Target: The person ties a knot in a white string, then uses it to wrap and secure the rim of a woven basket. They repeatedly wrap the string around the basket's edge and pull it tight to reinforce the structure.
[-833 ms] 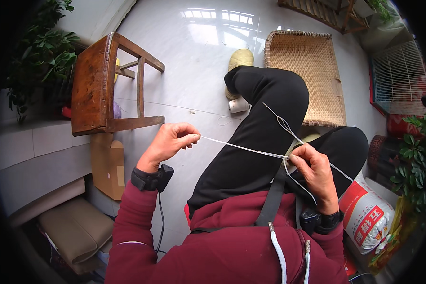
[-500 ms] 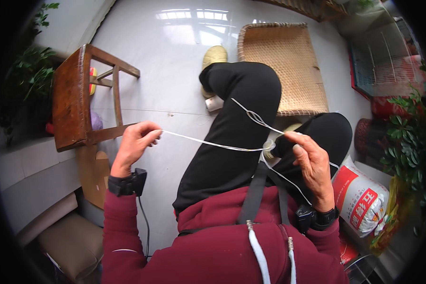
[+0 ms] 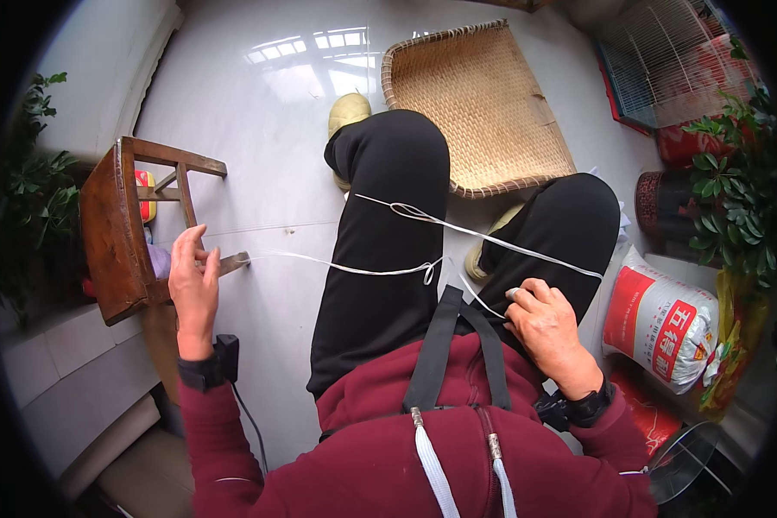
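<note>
My left hand (image 3: 194, 289) is raised beside the wooden stool with its fingers apart and nothing visible in them. A thin white cord (image 3: 371, 272) stretches loosely across my left leg (image 3: 380, 160), its frayed-looking end a little right of that hand. My right hand (image 3: 544, 332) is low over my right thigh, fingers curled on the cord where it runs down from a small loop. A second length of white cord (image 3: 514, 246), with a narrow loop near one end, lies across both legs; I cannot tell whether it joins the first. Dark straps (image 3: 432, 350) hang at my waist.
The wooden stool (image 3: 104, 224) stands at left beside leafy plants. A woven bamboo tray (image 3: 479, 104) lies beyond my knees. At right are a wire cage (image 3: 665, 60), a dark patterned pot (image 3: 656, 203), more plants (image 3: 725, 190) and a white-and-red sack (image 3: 656, 319).
My left hand has moved left and let go of the cord, its fingers opening. My right hand has dropped lower, and the looped cord now lies flatter across the legs. The view has shifted.
</note>
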{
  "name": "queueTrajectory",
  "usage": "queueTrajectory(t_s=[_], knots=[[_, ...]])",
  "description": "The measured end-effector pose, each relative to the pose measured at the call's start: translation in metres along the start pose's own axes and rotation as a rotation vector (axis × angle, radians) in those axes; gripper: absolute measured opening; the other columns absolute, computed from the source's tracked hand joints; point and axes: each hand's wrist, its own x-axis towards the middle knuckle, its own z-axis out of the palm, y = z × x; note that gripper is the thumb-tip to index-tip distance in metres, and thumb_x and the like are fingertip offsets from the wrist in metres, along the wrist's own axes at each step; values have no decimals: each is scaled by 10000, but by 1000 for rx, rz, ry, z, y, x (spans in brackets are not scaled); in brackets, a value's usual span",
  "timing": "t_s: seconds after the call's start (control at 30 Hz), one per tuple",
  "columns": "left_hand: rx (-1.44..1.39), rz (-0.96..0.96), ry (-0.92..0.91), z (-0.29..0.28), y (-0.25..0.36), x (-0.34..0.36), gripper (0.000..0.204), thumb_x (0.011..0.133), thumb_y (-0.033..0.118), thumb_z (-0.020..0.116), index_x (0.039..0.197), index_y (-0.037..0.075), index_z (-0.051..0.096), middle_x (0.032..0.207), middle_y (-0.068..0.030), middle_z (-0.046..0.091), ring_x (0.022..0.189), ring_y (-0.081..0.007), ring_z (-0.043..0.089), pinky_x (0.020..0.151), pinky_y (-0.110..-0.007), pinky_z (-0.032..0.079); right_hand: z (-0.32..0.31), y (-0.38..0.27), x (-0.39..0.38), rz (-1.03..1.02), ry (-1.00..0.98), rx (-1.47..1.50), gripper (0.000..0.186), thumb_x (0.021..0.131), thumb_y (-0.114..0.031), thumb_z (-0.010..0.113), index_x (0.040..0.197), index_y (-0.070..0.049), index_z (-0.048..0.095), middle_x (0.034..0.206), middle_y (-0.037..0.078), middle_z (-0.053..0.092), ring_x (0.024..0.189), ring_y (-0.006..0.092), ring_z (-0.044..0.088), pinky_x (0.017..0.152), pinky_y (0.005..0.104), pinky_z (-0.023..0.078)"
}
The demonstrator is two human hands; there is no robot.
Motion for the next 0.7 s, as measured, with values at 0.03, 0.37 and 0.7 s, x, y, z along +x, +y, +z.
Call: queueTrajectory(t_s=[0.03,0.37,0.7], knots=[[-161,-45,-71,-6,24,-1,293,856,-14,631,1144,38,623,885,-63,657,699,-94,604,643,-270,513,-1,1,0,-6,45,59,196,678,-169,773,790,-65,650,973,36,656,978,217,593,742,326,503],[-878,443,-1448,60,259,3,458,882,129,647,1293,13,481,1119,-185,638,816,-241,680,746,-349,527,-62,11,-31,526,-3,977,83,870,-81,693,862,-12,648,624,11,606,532,38,521,475,218,400],[-999,88,-1726,35,243,61,211,984,170,562,1016,-6,672,754,-23,657,614,-55,592,575,-196,492,-89,23,-59,537,500,1340,65,914,-36,613,874,-45,563,684,-60,488,572,4,392,503,175,296]])
